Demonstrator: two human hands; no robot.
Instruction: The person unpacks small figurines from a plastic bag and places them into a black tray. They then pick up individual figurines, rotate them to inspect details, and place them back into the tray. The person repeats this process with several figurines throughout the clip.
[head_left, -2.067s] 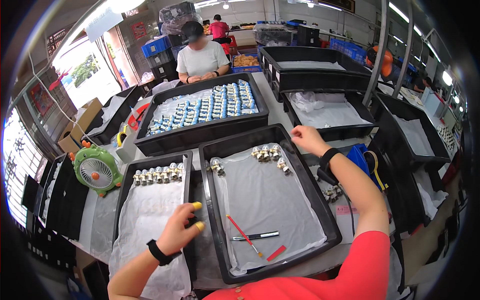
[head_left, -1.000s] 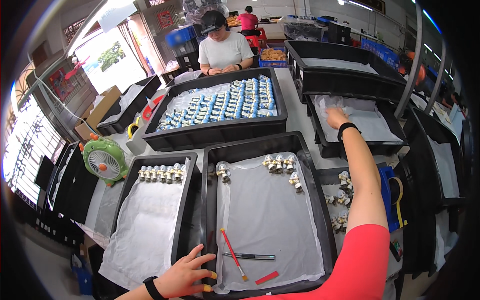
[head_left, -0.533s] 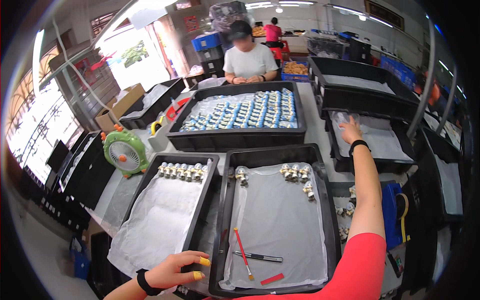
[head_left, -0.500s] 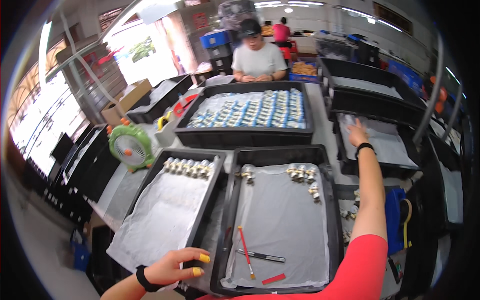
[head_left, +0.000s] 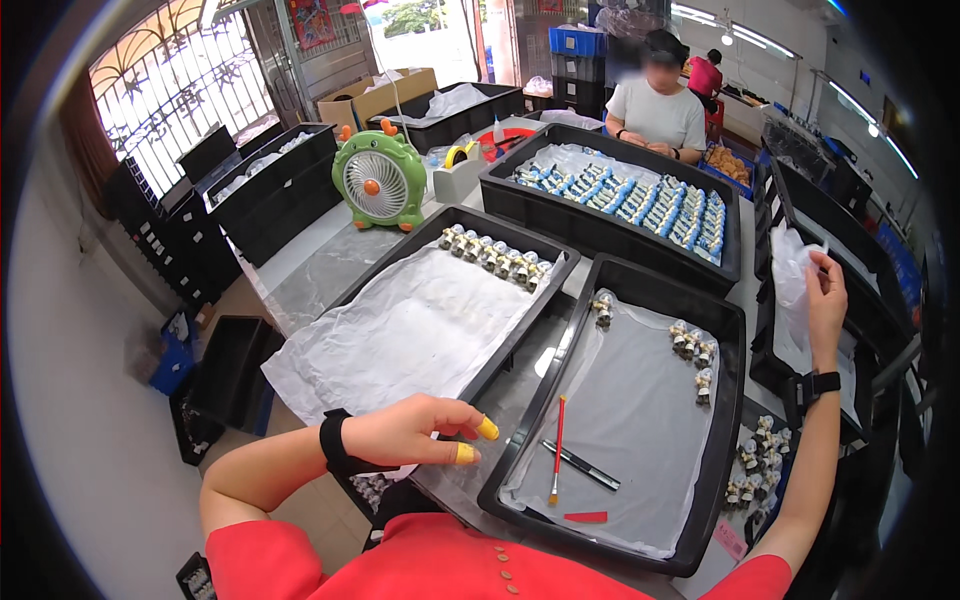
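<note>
My right hand [head_left: 826, 295] pinches the edge of a thin white plastic sheet [head_left: 791, 270] and holds it raised over the black tray at the right. My left hand [head_left: 415, 430] hovers by the near edge of the left tray [head_left: 500, 365], fingers apart and holding nothing, with yellow tape on two fingertips. Small figurines [head_left: 492, 255] stand in a row at the far end of that tray's white liner. Between my hands, a lined black tray [head_left: 722, 440] bears several more figurines [head_left: 690, 342], a red brush [head_left: 559, 450], a dark pen-like tool [head_left: 582, 466] and a red strip [head_left: 585, 517].
A large black tray [head_left: 600, 230] of blue-and-white pieces stands beyond, with a co-worker [head_left: 655, 110] behind it. A green fan [head_left: 378, 180] and tape dispenser [head_left: 458, 175] are at the far left. More figurines [head_left: 755, 465] lie beside my right forearm.
My right hand has gone from reaching into the right tray to holding up the white sheet. My left hand stays empty. The view has swung left.
</note>
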